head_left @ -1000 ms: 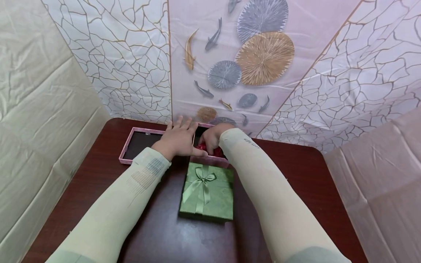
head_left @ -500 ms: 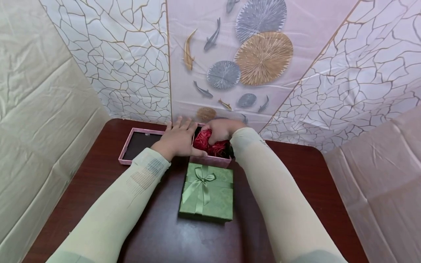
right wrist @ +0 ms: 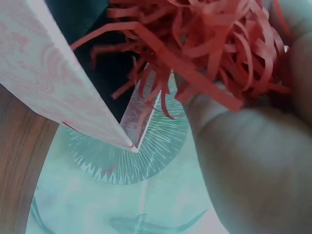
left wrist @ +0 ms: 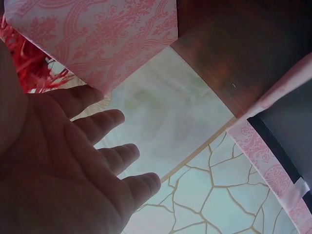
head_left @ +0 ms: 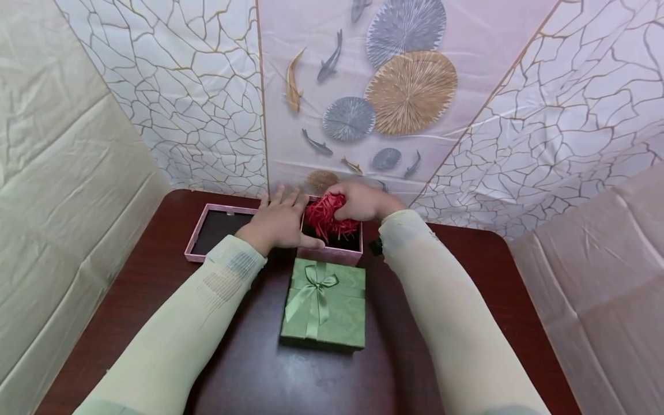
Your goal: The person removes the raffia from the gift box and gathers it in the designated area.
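A bunch of red shredded paper [head_left: 323, 218] is gripped in my right hand [head_left: 361, 202], over the open pink box [head_left: 332, 255] at the back of the table. In the right wrist view, loose strips of the shredded paper [right wrist: 214, 53] hang beside the thumb, near the box's pink patterned wall [right wrist: 39, 63]. My left hand [head_left: 277, 223] lies spread along the box's left side, its thumb reaching over the front corner. From the left wrist, the left hand [left wrist: 73, 146] shows straight fingers, with the box's outer wall [left wrist: 112, 39] close by. The box's dark interior shows below the paper.
Left of my left hand lies a shallow pink tray-like box part [head_left: 218, 230] with a black inside. A green gift box [head_left: 342, 305] with a ribbon bow sits in front of the pink box. Patterned cloth [head_left: 415, 161] hangs right behind the table [head_left: 451, 276].
My right hand has come up out of the pink box and moved slightly right, lifting the red shredded paper with it. My left hand has stayed at the box's side.
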`<state>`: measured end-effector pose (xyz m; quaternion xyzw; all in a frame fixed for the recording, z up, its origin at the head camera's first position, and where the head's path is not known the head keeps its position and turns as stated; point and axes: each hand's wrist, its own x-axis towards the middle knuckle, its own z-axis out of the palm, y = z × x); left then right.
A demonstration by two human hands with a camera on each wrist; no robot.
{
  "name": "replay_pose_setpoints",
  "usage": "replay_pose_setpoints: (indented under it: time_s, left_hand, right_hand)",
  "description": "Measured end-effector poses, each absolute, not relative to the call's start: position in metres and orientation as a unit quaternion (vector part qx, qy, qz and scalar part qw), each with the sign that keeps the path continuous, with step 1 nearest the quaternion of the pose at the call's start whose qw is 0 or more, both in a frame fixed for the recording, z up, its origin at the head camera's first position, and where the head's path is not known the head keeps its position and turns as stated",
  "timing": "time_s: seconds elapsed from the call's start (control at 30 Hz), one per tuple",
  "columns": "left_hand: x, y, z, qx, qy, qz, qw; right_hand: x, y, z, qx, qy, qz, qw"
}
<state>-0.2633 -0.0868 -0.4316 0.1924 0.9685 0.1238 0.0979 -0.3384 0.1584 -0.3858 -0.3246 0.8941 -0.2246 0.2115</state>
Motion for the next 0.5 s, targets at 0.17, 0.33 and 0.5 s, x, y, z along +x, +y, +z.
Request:
replay_pose_setpoints:
  time_s: [0.17, 0.33, 0.5]
  left_hand:
    - [-0.265, -0.086, -0.433, 0.186, 0.969, 0.127, 0.098]
    - [-0.266, -0.086, -0.435, 0.181, 0.970, 0.129, 0.098]
    - [-0.267, -0.086, -0.435, 0.180, 0.969, 0.132, 0.108]
  right_hand:
    - [-0.331, 0.167, -0.384, -0.290, 0.904, -0.276, 0.149]
    - [-0.321, 0.176, -0.380, -0.244, 0.894, -0.354, 0.122]
    - [-0.310, 0.185, -0.374, -0.218, 0.891, -0.392, 0.072]
